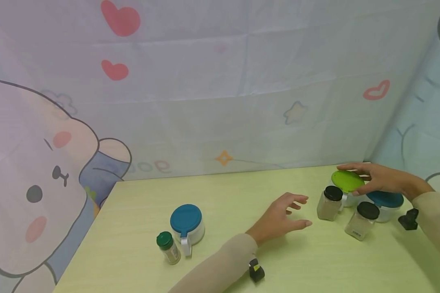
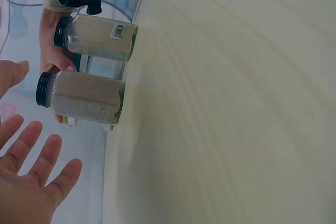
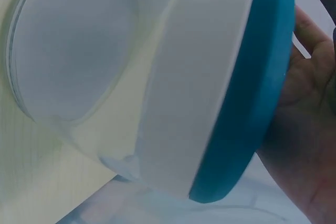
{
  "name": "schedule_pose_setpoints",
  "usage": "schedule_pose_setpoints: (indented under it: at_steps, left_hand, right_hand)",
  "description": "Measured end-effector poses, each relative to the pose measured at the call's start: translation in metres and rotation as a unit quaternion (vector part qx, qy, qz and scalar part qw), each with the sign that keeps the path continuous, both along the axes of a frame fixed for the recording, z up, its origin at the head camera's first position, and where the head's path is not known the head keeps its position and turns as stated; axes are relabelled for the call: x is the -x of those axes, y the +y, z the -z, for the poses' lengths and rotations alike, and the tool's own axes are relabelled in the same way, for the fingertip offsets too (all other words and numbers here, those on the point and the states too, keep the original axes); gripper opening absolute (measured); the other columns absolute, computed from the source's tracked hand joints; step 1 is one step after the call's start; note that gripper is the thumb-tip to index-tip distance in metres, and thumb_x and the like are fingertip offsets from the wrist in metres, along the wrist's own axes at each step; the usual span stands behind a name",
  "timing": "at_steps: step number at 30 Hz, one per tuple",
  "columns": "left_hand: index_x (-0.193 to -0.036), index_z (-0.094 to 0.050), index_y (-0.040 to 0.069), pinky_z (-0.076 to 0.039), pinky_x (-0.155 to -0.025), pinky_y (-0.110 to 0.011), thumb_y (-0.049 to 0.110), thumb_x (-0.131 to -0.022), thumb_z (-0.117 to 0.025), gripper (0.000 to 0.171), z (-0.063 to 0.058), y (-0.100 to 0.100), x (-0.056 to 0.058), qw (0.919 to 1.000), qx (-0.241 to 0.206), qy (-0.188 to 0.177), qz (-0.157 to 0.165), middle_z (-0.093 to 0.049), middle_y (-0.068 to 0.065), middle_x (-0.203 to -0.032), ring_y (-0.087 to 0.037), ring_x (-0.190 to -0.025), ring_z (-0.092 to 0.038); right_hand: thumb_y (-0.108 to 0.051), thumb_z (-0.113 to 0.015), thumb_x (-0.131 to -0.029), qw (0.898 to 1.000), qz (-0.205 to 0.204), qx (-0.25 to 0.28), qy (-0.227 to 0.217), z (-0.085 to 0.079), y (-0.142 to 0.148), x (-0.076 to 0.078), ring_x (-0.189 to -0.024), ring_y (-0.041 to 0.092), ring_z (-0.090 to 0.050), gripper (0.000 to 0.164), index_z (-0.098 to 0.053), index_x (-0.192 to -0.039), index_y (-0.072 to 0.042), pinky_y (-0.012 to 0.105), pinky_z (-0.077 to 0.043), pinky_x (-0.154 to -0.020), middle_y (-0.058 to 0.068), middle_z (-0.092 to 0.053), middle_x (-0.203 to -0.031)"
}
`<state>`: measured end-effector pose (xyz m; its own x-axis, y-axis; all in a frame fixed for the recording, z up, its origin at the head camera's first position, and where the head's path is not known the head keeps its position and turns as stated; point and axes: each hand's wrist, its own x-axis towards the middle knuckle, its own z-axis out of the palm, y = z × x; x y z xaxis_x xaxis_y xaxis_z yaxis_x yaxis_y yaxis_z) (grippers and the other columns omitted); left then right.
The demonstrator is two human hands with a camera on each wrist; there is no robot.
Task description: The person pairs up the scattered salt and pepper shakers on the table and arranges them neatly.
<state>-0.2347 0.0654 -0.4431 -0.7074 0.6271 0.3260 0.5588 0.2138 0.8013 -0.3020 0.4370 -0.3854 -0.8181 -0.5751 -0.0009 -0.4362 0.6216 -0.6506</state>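
Note:
My right hand (image 1: 383, 179) arches over a jar with a lime-green lid (image 1: 346, 180), thumb near the lid's front edge and fingers along its far side. Beneath that wrist stands a blue-lidded jar (image 1: 386, 199), its clear body and white collar filling much of the right wrist view. My left hand (image 1: 278, 217) hovers over the table with thumb and fingers spread, nothing between them. Just right of its fingertips stands a black-capped jar (image 1: 328, 206) of pale contents. A second black-capped jar (image 1: 360, 225), showing a barcode (image 2: 117, 31), is nearer the front.
To the left, another blue-lidded jar (image 1: 187, 221) with a white handle stands beside a small green-capped shaker (image 1: 169, 249). A printed cloth (image 1: 205, 81) hangs behind the pale yellow table (image 1: 139, 215) and along its right side.

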Motion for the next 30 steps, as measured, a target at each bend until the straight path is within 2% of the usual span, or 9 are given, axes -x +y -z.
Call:
schedule_pose_setpoints:
  at_steps: [6,12,14,19,21,26,30]
  left_hand:
    - [-0.144,-0.053,0.026,-0.052,-0.098,-0.027,0.029,-0.092,-0.078,0.057,0.001,0.003,0.0,1.0,0.002,0.0,0.005,-0.057,0.008,-0.136,-0.014,-0.119,-0.062]
    - [-0.144,-0.052,0.026,-0.051,-0.098,-0.026,0.029,-0.092,-0.077,0.058,0.002,0.007,0.0,0.9999,0.002,-0.005,0.009,-0.058,0.006,-0.136,-0.008,-0.118,-0.061]
    - [-0.144,-0.052,0.026,-0.051,-0.098,-0.026,0.029,-0.092,-0.077,0.058,0.003,0.009,0.0,0.9999,0.002,-0.005,0.01,-0.057,0.008,-0.136,-0.009,-0.118,-0.061]
    - [-0.144,-0.052,0.026,-0.051,-0.098,-0.026,0.029,-0.092,-0.077,0.058,0.003,0.014,0.001,0.9999,-0.002,-0.005,0.015,-0.057,0.009,-0.137,-0.01,-0.119,-0.061]
    - [-0.144,-0.052,0.026,-0.052,-0.098,-0.026,0.028,-0.092,-0.077,0.058,0.002,0.016,0.001,0.9999,-0.003,-0.002,0.014,-0.057,0.008,-0.137,-0.007,-0.118,-0.061]
    - [-0.144,-0.052,0.026,-0.052,-0.097,-0.026,0.028,-0.092,-0.077,0.058,0.0,0.021,0.001,0.9999,-0.001,0.005,0.01,-0.057,0.01,-0.136,-0.003,-0.115,-0.06]
    - [-0.146,-0.051,0.024,-0.052,-0.098,-0.026,0.029,-0.093,-0.076,0.058,0.0,0.025,0.002,0.9999,0.003,0.007,0.013,-0.055,0.01,-0.137,-0.007,-0.117,-0.061]
  right_hand:
    - [-0.015,-0.082,-0.085,1.0,0.002,-0.019,-0.001,-0.002,-0.002,0.001,-0.121,0.024,-0.053,0.079,-0.041,-0.152,-0.005,0.024,-0.053,-0.085,0.014,-0.051,-0.14]
    - [-0.017,-0.084,-0.083,0.999,-0.002,-0.044,0.012,-0.002,0.0,0.004,-0.115,0.011,-0.054,0.081,-0.042,-0.151,-0.004,0.023,-0.051,-0.088,0.013,-0.051,-0.14]
    - [-0.019,-0.084,-0.082,0.998,-0.001,-0.054,0.01,-0.002,0.001,0.005,-0.117,0.012,-0.053,0.082,-0.042,-0.151,-0.003,0.022,-0.051,-0.089,0.014,-0.05,-0.142]
    - [-0.02,-0.084,-0.083,0.998,-0.001,-0.069,-0.011,-0.005,0.001,0.006,-0.124,0.038,-0.052,0.084,-0.038,-0.152,-0.001,0.024,-0.052,-0.087,0.021,-0.045,-0.144]
    - [-0.02,-0.084,-0.083,0.998,-0.001,-0.067,-0.019,-0.006,0.0,0.006,-0.125,0.043,-0.051,0.085,-0.037,-0.152,-0.001,0.025,-0.052,-0.086,0.024,-0.044,-0.145]
    - [-0.021,-0.084,-0.082,0.997,0.003,-0.076,-0.026,-0.006,-0.003,0.006,-0.121,0.039,-0.051,0.087,-0.037,-0.152,-0.001,0.027,-0.052,-0.084,0.025,-0.043,-0.144]
    - [-0.021,-0.085,-0.082,0.996,0.006,-0.087,-0.025,-0.007,-0.004,0.006,-0.118,0.034,-0.051,0.086,-0.038,-0.15,0.0,0.028,-0.052,-0.084,0.024,-0.045,-0.142]
